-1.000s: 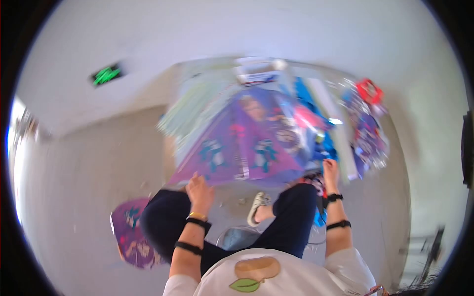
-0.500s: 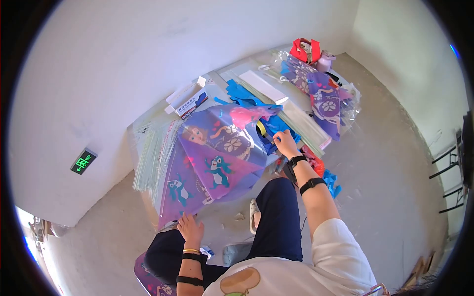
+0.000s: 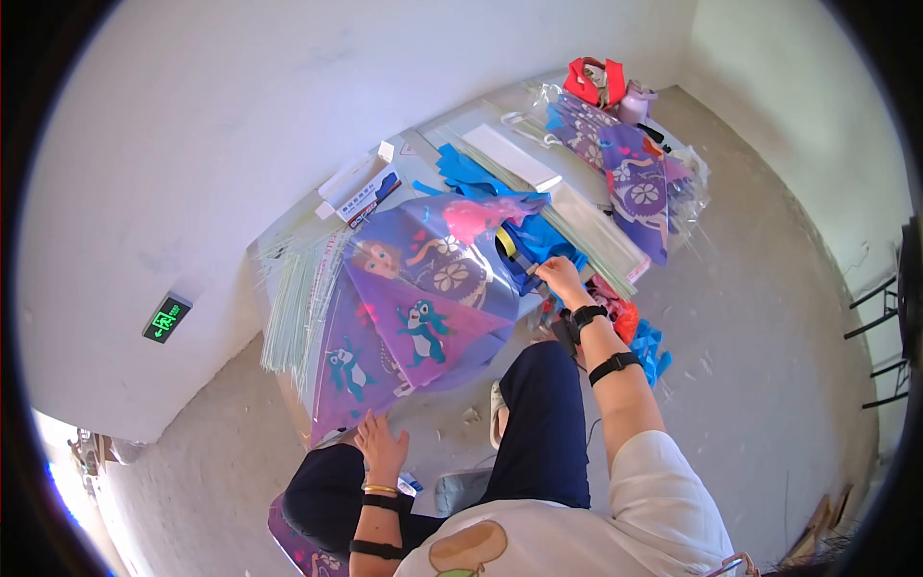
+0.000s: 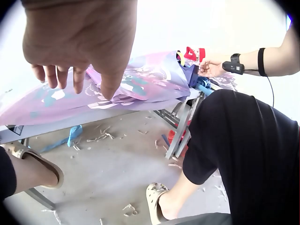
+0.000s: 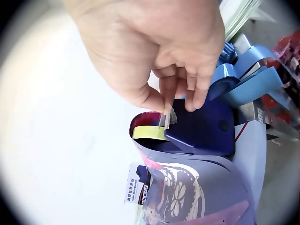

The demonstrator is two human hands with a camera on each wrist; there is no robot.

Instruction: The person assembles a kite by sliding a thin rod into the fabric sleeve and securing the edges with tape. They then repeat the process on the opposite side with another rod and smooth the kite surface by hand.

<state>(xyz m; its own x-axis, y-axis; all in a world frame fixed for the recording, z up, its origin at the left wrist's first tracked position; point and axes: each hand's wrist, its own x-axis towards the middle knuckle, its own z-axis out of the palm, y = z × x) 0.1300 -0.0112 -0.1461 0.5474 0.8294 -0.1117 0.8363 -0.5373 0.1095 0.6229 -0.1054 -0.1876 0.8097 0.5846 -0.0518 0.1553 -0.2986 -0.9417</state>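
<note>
A purple printed sheet (image 3: 423, 298) with cartoon figures lies over the near part of the table. My right hand (image 3: 565, 281) is at a dark blue tape dispenser (image 5: 206, 126) holding a yellow-rimmed roll (image 5: 150, 133). Thumb and finger of that hand (image 5: 159, 56) pinch a short piece of clear tape (image 5: 168, 117) at the dispenser's front. The sheet's curled edge stands around the dispenser. My left hand (image 3: 382, 446) is at the sheet's near left corner, fingers extended; in the left wrist view the hand (image 4: 79, 42) appears above the sheet, and contact cannot be made out.
Thin pale sticks (image 3: 296, 308) lie at the table's left, beside an opened white box (image 3: 361, 192). Blue strips (image 3: 471, 173), more sticks and a packet of printed sheets (image 3: 635, 183) are on the right. A red item (image 3: 594, 83) and a pink bottle (image 3: 635, 104) stand farther back.
The view has swung toward the right side of the table. My right hand has reached the dispenser and pinches tape there. My left hand's fingers have spread near the sheet's corner.
</note>
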